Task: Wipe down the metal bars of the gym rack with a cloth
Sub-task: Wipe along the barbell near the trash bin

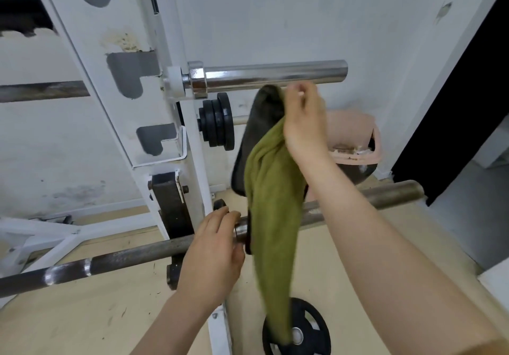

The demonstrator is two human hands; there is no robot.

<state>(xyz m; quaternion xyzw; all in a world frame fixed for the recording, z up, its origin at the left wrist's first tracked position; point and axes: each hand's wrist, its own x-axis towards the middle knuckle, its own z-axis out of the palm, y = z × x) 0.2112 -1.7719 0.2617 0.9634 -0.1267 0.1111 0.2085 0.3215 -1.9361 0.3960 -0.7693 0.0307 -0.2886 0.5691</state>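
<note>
A white gym rack (pixel 115 84) stands in front of me. A shiny chrome bar (pixel 272 74) sticks out to the right at its upper hook. Lower down, a dull dark bar (pixel 124 258) runs across from left to right. My right hand (pixel 304 117) pinches the top of a green and dark grey cloth (pixel 271 197) just under the chrome bar, and the cloth hangs down in front of the lower bar. My left hand (pixel 217 250) grips the lower bar at its collar, just left of the cloth.
Small black weight plates (pixel 217 123) sit on a peg behind the cloth. A large black plate (pixel 303 330) lies on the wooden floor below. A pink bin (pixel 355 139) stands against the white wall at right. A dark doorway (pixel 468 84) opens at far right.
</note>
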